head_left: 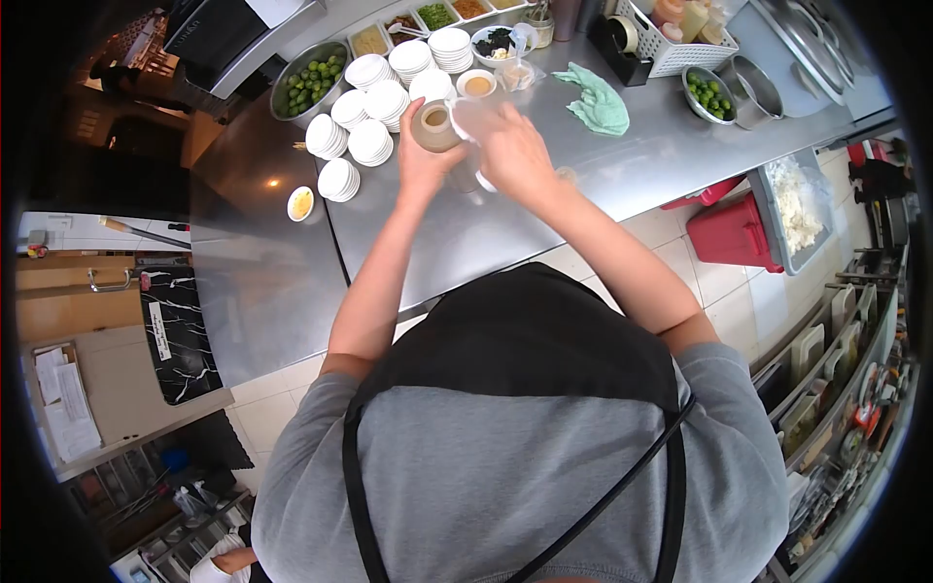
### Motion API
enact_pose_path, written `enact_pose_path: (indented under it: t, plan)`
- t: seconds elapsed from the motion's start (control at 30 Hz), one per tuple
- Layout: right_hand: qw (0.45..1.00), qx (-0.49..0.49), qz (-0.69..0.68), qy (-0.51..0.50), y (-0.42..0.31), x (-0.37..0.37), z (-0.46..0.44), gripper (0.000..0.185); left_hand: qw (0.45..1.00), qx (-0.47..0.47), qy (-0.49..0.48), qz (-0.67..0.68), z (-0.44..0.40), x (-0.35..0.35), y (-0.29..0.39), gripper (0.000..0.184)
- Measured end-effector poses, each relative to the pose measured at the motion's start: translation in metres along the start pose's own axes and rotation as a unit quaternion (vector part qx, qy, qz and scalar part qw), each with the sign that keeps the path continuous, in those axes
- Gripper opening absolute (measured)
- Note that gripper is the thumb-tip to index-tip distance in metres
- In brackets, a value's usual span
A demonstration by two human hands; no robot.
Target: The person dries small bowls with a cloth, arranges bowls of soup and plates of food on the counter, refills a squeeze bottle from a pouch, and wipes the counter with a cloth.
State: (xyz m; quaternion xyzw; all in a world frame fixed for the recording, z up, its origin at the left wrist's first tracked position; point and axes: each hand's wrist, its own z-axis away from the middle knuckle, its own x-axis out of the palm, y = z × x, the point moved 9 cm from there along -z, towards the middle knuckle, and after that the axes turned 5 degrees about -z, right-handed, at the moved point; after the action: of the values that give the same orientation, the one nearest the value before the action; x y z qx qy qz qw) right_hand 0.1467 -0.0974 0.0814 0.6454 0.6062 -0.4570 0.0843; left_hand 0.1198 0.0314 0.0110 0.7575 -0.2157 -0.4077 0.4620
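My left hand [426,167] is wrapped round a round, open-topped container [434,138] with a brownish ring at its mouth, held over the steel counter [428,253]. Close beside it, my right hand [517,155] is closed on a pale, whitish piece [470,120], smeared by motion; its kind does not show. Stacks of small white dishes [370,143] stand just left of and beyond my left hand. A small dish of orange-brown sauce [477,85] sits beyond my hands. Another white dish with yellow contents [300,203] lies apart at the left.
A metal bowl of green limes [278,101] stands back left, with ingredient tubs [435,17] along the back. A green cloth [595,100], a white basket of bottles [671,60] and a smaller lime bowl [708,94] are rightward. A red bin [731,236] stands below the counter.
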Motion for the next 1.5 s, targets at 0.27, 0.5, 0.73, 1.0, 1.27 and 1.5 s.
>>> enact_pose_path:
  t: [0.27,0.5,0.73,1.0,1.27,1.5]
  plan:
    - [0.998,-0.059,-0.016,-0.032,0.011,-0.010,-0.013,0.043,0.977,-0.036,-0.099,0.187,-0.002,-0.004,-0.005,0.080]
    - [0.994,-0.013,-0.105,-0.035,0.010,-0.008,0.008,0.042,0.986,-0.038,-0.134,0.090,-0.005,-0.001,-0.003,0.075]
    - [0.775,0.351,-0.525,-0.023,0.106,-0.009,0.054,0.029,0.963,-0.027,-0.202,0.175,-0.007,-0.002,-0.006,0.087]
    - [0.690,0.372,-0.614,0.093,0.132,0.035,0.073,0.027,0.990,0.017,0.112,0.088,0.018,0.013,-0.006,0.070]
    - [0.717,0.415,-0.560,0.015,0.126,0.049,0.075,0.028,0.930,-0.039,-0.067,0.359,0.004,-0.003,-0.002,0.050]
    - [0.751,0.375,-0.539,-0.064,0.066,0.058,0.041,0.028,0.965,0.032,-0.048,0.256,0.015,-0.014,0.028,0.054]
